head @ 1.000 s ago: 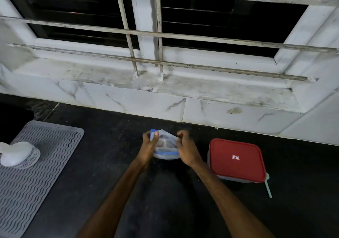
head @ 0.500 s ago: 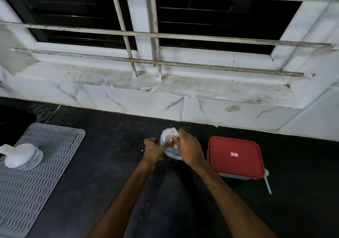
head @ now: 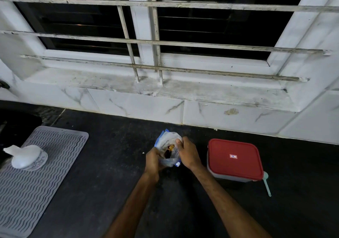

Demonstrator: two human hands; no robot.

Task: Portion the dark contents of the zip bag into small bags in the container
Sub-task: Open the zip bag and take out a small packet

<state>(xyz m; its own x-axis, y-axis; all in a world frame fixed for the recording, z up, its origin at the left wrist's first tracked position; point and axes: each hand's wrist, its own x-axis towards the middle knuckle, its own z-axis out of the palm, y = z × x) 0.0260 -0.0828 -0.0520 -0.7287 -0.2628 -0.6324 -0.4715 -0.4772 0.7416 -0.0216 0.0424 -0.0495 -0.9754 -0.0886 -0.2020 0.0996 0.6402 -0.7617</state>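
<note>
A clear zip bag [head: 167, 140] with a blue seal strip stands crumpled on the black counter, something dark and a bit of orange showing inside. My left hand [head: 153, 161] grips its lower left side. My right hand [head: 189, 154] pinches its upper right edge with thumb and fingers. To the right sits a container [head: 235, 159] with a red lid, closed. No small bags show.
A pale green spoon handle [head: 266, 183] sticks out by the container's right corner. A grey ribbed mat [head: 45, 175] at the left carries a white bottle [head: 27, 157] lying on it. White marble sill and window bars run behind.
Both hands shifted on the bag: the left dropped from its top corner to its lower side, the right now pinches the top edge. The bag has been crumpled and its mouth is turned up.
</note>
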